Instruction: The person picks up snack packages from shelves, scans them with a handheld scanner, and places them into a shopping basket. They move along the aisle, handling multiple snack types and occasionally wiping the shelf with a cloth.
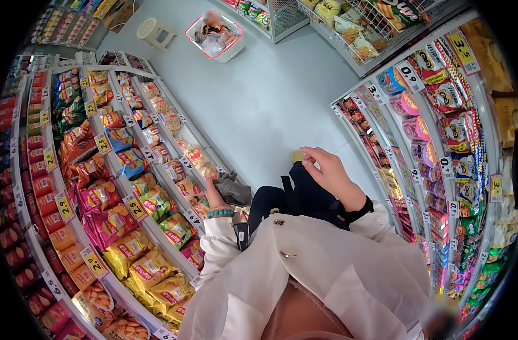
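Note:
My left hand (214, 196), with a turquoise bead bracelet at the wrist, holds a crumpled dark grey cloth (232, 189) beside the lower rows of the left snack shelf. My right hand (325, 171) is raised over my dark trousers, its fingers loosely bent and nothing seen in them. Near the left hand stand clear-wrapped snack packs (195, 154). Further left lie Lay's crisp bags in yellow (148, 270), pink (110, 223) and green (157, 202).
Shelves with price tags (135, 206) run along my left; a second snack shelf (437, 157) runs along my right. Ahead on the grey floor (259, 97) are a plastic stool (156, 34) and a red-rimmed white basket (231, 53) with things inside. A wire rack (348, 46) stands ahead right.

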A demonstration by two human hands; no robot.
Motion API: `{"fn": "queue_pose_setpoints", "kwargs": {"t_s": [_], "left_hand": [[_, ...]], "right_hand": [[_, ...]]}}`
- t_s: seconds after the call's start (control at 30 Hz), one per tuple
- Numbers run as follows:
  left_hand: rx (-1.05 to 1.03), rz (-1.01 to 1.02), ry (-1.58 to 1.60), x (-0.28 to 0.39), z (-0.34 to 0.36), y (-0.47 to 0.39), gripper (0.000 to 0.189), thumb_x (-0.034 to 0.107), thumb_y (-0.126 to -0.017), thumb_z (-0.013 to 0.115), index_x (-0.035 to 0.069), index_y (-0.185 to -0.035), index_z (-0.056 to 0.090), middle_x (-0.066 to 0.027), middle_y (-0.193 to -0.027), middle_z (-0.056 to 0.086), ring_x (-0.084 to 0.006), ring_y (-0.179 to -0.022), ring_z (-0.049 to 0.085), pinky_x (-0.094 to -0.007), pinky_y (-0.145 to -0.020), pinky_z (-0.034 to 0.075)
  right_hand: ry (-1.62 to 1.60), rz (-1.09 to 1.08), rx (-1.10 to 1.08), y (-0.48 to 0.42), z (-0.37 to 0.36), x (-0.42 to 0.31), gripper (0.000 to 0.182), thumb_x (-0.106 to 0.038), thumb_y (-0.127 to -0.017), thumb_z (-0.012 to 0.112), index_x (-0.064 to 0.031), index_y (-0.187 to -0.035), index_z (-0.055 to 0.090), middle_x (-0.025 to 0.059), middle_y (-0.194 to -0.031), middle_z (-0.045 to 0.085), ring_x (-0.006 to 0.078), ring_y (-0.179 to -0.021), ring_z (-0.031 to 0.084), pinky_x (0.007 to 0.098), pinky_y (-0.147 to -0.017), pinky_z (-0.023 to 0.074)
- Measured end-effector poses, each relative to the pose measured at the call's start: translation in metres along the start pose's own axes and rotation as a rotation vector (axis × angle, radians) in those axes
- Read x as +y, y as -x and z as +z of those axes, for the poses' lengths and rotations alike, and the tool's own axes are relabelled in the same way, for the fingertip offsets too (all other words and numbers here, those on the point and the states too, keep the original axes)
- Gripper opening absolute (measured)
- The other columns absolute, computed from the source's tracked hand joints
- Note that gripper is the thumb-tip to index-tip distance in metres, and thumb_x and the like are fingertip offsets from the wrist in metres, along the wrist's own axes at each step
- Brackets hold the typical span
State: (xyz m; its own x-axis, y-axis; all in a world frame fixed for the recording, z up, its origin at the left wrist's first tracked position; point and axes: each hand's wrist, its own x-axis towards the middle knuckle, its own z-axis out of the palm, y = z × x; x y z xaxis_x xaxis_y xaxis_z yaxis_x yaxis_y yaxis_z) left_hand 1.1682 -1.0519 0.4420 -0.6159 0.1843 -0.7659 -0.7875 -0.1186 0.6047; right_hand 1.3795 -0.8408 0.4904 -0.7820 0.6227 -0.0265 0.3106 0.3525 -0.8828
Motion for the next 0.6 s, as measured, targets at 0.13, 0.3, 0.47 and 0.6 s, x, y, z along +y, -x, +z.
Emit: {"fn": "queue_pose_setpoints", "kwargs": {"t_s": [0.13,0.3,0.47,0.6], "left_hand": [[-0.05,-0.047,0.013,0.04,0.006,-0.08,0.036,0.035,-0.083,0.05,0.002,-0.094,0.06,-0.0119,-0.087,0.064,-0.0272,-0.075,0.063,-0.039,-0.069,0.05],[0.038,0.024,0.03,0.127,0.042,-0.154,0.035,0.032,-0.083,0.05,0.001,-0.095,0.06,-0.0115,-0.086,0.064,-0.0273,-0.076,0.063,-0.0397,-0.07,0.051],[0.089,0.078,0.056,0.23,0.053,-0.274,0.031,0.028,-0.082,0.052,0.0,-0.092,0.059,-0.0122,-0.085,0.063,-0.0262,-0.074,0.062,-0.0377,-0.068,0.05],[-0.006,0.318,-0.22,0.341,0.133,-0.334,0.03,0.025,-0.08,0.055,-0.002,-0.091,0.059,-0.0118,-0.081,0.062,-0.0237,-0.07,0.061,-0.0345,-0.065,0.049]], "right_hand": [[-0.246,-0.362,0.083,-0.109,-0.031,-0.095,0.038,0.0,-0.077,0.056,-0.0063,-0.114,0.053,0.0099,-0.084,0.062,0.0179,-0.058,0.054,0.0286,-0.054,0.0446],[-0.156,-0.921,0.171,-0.238,-0.044,-0.209,0.016,-0.01,-0.078,0.056,-0.0092,-0.093,0.055,0.004,-0.068,0.059,0.0113,-0.042,0.04,0.0258,-0.045,0.0367],[-0.061,-0.856,0.32,-0.37,0.033,-0.282,0.006,-0.015,-0.077,0.059,-0.01,-0.077,0.06,-0.0009,-0.059,0.053,0.0109,-0.041,0.034,0.025,-0.045,0.0346],[0.034,-0.768,0.235,-0.461,0.041,-0.303,0.011,-0.01,-0.071,0.061,-0.0087,-0.082,0.061,0.0006,-0.064,0.054,0.0113,-0.043,0.035,0.0254,-0.044,0.0329]]}}
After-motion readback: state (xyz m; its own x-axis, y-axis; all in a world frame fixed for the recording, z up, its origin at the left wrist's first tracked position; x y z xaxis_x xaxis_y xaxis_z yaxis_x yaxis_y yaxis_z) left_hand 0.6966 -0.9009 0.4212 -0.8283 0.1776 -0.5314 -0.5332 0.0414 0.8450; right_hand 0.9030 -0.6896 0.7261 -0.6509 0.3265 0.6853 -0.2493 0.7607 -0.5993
